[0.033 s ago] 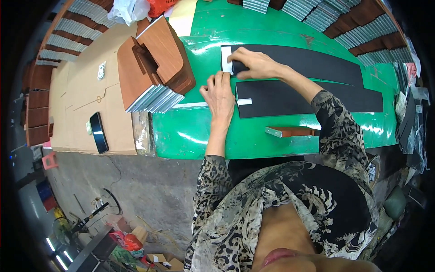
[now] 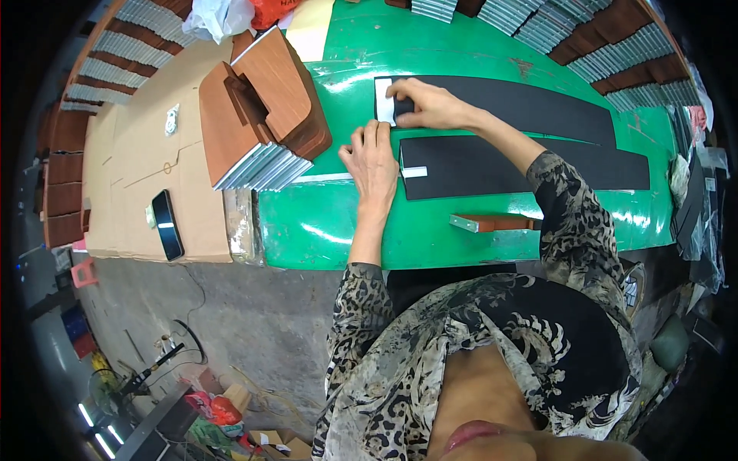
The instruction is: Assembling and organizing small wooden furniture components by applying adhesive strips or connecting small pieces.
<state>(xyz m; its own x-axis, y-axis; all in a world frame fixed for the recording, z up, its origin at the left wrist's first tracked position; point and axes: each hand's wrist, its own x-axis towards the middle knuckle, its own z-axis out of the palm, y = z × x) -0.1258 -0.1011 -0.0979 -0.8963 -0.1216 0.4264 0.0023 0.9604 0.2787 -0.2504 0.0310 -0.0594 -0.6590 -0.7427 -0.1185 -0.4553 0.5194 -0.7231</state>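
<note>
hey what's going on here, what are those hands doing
Two bare hands are at work at the left end of a long black panel on a green table. The right hand has its fingers at the white strip there, over something dark that is mostly hidden. The left hand has its fingertips by the same end. A second black panel lies on the nearer side, and brown boards stand to the left.

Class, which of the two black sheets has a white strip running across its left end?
The far sheet, under the right hand; on the near sheet, the white strip points lengthwise.
</note>
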